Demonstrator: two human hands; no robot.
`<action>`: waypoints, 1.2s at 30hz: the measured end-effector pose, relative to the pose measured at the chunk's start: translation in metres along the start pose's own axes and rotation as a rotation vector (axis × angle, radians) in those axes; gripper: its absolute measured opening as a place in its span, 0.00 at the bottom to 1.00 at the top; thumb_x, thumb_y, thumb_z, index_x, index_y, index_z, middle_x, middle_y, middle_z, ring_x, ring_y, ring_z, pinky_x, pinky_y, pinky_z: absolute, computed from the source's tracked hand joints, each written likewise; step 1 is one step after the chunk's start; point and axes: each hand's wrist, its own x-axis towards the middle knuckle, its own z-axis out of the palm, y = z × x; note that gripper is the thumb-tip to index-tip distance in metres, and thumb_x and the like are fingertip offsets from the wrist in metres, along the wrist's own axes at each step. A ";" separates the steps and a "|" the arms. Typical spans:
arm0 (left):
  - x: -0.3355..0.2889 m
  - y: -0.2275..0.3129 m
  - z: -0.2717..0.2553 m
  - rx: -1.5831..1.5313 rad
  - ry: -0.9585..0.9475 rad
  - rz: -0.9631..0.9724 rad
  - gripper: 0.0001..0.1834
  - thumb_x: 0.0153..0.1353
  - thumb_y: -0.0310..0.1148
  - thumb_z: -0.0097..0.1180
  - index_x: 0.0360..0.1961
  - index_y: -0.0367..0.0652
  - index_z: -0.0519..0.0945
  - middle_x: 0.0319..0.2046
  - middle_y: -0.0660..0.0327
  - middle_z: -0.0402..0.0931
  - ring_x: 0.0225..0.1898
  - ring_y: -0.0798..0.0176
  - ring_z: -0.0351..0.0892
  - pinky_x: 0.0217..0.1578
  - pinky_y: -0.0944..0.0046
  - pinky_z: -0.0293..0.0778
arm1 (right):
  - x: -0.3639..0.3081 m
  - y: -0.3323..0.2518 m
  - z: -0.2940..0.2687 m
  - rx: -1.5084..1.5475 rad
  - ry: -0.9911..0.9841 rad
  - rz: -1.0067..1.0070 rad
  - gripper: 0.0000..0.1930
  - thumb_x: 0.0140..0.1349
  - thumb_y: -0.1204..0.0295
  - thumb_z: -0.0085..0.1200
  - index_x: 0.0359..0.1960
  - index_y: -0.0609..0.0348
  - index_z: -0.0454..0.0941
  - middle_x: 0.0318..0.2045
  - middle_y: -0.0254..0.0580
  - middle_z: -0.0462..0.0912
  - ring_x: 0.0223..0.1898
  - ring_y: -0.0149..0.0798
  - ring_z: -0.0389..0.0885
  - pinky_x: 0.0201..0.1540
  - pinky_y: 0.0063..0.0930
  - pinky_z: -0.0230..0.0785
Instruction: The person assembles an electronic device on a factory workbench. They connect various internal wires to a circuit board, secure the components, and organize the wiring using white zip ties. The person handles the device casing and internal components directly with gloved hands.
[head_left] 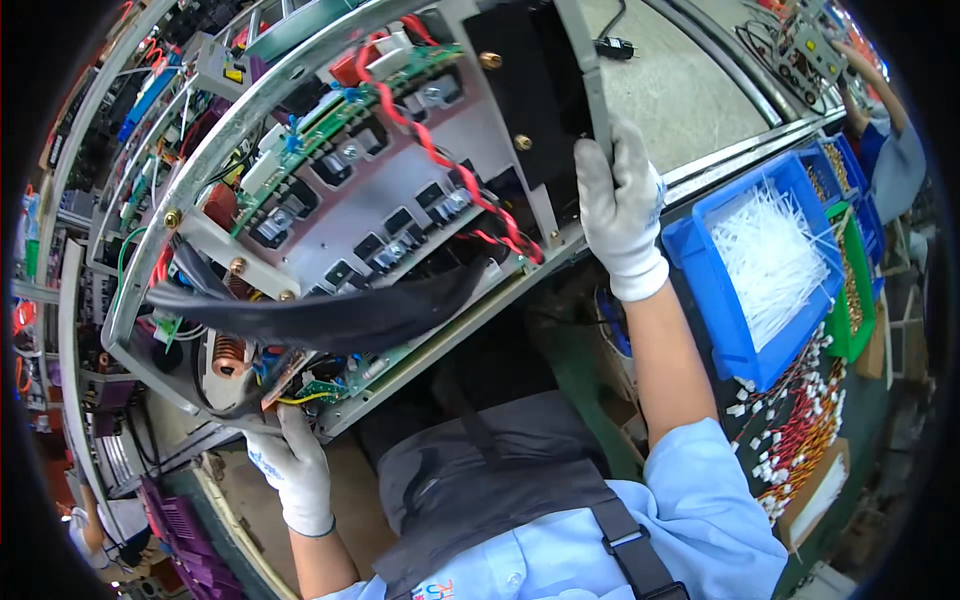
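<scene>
- Just above the wearer's lap and apron (480,450) is the open metal chassis (280,88), tilted, its inside facing up toward the camera.
- Inside the chassis, a green circuit board (318,135) runs along the upper part, and a red-and-black twisted wire (425,145) trails down to the lower right.
- Across the chassis's lower part lies a thick black cable (330,318), with a copper coil (229,360) below its left end.
- On the chassis's right part sits a black panel (525,80).
- At the chassis's lower left corner, the gloved left hand (295,465) grasps the edge, its fingertips partly hidden.
- At the chassis's right wall, the gloved right hand (620,200) grips the edge, fingers nearly straight.
- Beyond the chassis's right wall, a black plug (615,47) lies on a pale metal surface (680,100).
- Right of the chassis, near the right forearm, a blue bin (715,290) holds white plastic strips (768,260); beside it are a green bin (866,300) and red and yellow wires (800,440).
- Well right of the chassis, a co-worker (897,150) reaches out an arm.
- Below and left of the chassis are purple parts (185,530).
</scene>
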 end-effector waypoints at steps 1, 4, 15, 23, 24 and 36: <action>-0.003 -0.004 -0.001 0.047 -0.009 0.060 0.22 0.69 0.28 0.45 0.60 0.27 0.62 0.51 0.49 0.73 0.49 0.59 0.72 0.50 0.64 0.67 | -0.004 -0.001 -0.001 0.013 -0.011 0.046 0.15 0.66 0.70 0.52 0.51 0.65 0.73 0.31 0.47 0.81 0.27 0.41 0.81 0.32 0.30 0.72; -0.008 -0.004 0.000 0.028 -0.016 0.094 0.22 0.64 0.22 0.48 0.58 0.23 0.63 0.52 0.40 0.71 0.49 0.48 0.74 0.51 0.55 0.68 | -0.014 0.003 -0.002 -0.024 -0.019 0.055 0.15 0.68 0.70 0.50 0.52 0.66 0.72 0.31 0.44 0.80 0.27 0.35 0.78 0.32 0.27 0.71; -0.003 0.007 -0.009 0.117 -0.059 0.126 0.21 0.62 0.24 0.51 0.55 0.25 0.68 0.40 0.39 0.77 0.42 0.38 0.78 0.47 0.52 0.71 | -0.014 0.013 0.007 -0.132 0.041 -0.034 0.12 0.68 0.70 0.51 0.45 0.69 0.72 0.22 0.45 0.75 0.23 0.36 0.74 0.27 0.32 0.66; 0.023 0.028 -0.009 0.150 0.059 0.118 0.24 0.62 0.30 0.55 0.56 0.27 0.69 0.40 0.40 0.78 0.36 0.43 0.81 0.38 0.54 0.74 | 0.004 0.046 0.003 -0.625 0.026 -0.474 0.16 0.67 0.67 0.53 0.49 0.68 0.75 0.29 0.49 0.79 0.28 0.36 0.73 0.32 0.32 0.67; 0.026 0.026 -0.009 0.112 0.075 0.140 0.25 0.62 0.31 0.55 0.56 0.27 0.69 0.41 0.40 0.78 0.37 0.43 0.81 0.38 0.54 0.75 | 0.007 0.044 0.000 -0.611 0.012 -0.489 0.15 0.68 0.67 0.52 0.50 0.67 0.75 0.31 0.48 0.79 0.30 0.33 0.73 0.34 0.30 0.68; 0.032 0.022 -0.013 -0.108 0.022 0.048 0.25 0.60 0.28 0.57 0.55 0.25 0.68 0.41 0.40 0.78 0.36 0.44 0.82 0.37 0.57 0.76 | 0.013 0.020 0.011 -0.237 -0.154 -0.103 0.22 0.71 0.64 0.47 0.55 0.75 0.68 0.43 0.53 0.78 0.39 0.37 0.74 0.44 0.27 0.68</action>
